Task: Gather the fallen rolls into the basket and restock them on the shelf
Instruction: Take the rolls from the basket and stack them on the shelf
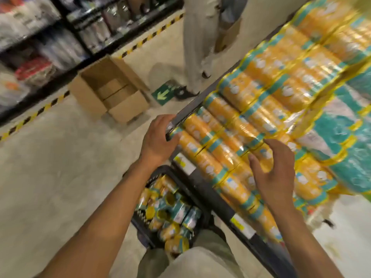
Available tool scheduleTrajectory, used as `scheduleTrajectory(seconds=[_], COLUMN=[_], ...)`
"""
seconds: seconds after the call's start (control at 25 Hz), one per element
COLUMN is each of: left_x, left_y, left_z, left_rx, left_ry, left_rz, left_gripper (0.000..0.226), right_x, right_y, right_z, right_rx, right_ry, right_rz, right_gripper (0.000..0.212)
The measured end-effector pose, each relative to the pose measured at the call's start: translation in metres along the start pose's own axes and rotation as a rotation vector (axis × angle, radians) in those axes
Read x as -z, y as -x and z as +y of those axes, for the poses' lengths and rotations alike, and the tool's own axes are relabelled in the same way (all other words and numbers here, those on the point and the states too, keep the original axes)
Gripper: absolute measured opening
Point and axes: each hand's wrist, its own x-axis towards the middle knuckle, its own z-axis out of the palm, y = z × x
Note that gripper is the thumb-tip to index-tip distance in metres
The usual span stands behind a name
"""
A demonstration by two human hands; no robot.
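Orange-and-teal wrapped rolls (230,137) lie packed in rows on the shelf (190,108) at the right. My left hand (158,139) grips the end of the outermost roll (188,144) at the shelf's front edge, thumb below and fingers above. My right hand (277,169) is spread with relaxed fingers over the rolls further right; whether it touches them is unclear. Below my arms a black basket (140,225) stands on the floor against the shelf, holding several of the same rolls (170,209). The picture is blurred.
An open cardboard box (108,93) sits on the floor to the left. Another person (200,47) stands in the aisle beyond a green arrow floor sign (163,95). Dark shelving (40,37) edged with yellow-black tape lines the far side. Teal packs (341,127) fill the shelf's right.
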Motion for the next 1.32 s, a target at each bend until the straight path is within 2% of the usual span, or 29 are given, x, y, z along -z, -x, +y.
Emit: scheduleTrajectory(seconds=[0.08, 0.16, 0.28, 0.36, 0.48, 0.56, 0.72, 0.8, 1.0, 1.16, 1.32], left_x=[0.017, 0.011, -0.038, -0.088, -0.165, -0.212, -0.276, -0.290, -0.274, -0.185, -0.069], left_y=[0.089, 0.175, 0.271, 0.308, 0.333, 0.336, 0.330, 0.329, 0.317, 0.292, 0.260], left_z=[-0.055, -0.119, -0.205, -0.254, -0.321, -0.367, -0.419, -0.434, -0.432, -0.368, -0.266], left_rx=[0.108, 0.319, 0.580, 0.668, 0.736, 0.753, 0.595, 0.564, 0.640, 0.840, 0.865], left_ry=[-0.051, -0.058, -0.030, -0.010, 0.002, 0.061, -0.002, 0.033, 0.139, 0.303, 0.599], left_rz=[-0.002, -0.028, -0.108, -0.182, -0.288, -0.343, -0.453, -0.442, -0.403, -0.317, -0.092], left_gripper=[0.051, 0.054, 0.062, 0.062, 0.055, 0.056, 0.071, 0.072, 0.071, 0.063, 0.053], right_x=[-0.028, -0.084, -0.189, -0.258, -0.330, -0.362, -0.378, -0.382, -0.377, -0.320, -0.240], right_y=[0.065, 0.121, 0.182, 0.224, 0.294, 0.340, 0.409, 0.427, 0.417, 0.364, 0.295], right_z=[-0.039, -0.051, -0.015, 0.035, 0.111, 0.152, 0.194, 0.199, 0.180, 0.122, 0.032], right_rx=[0.055, 0.069, -0.067, -0.187, -0.303, -0.380, -0.384, -0.437, -0.571, -0.794, -0.820], right_ry=[-0.126, -0.195, -0.152, -0.051, 0.057, 0.042, 0.093, 0.088, 0.096, -0.060, -0.315], right_rz=[-0.202, -0.469, -0.804, -1.014, -1.271, -1.375, -1.486, -1.461, -1.285, -0.979, -0.702], right_gripper=[0.042, 0.042, 0.046, 0.048, 0.052, 0.060, 0.085, 0.089, 0.071, 0.057, 0.048])
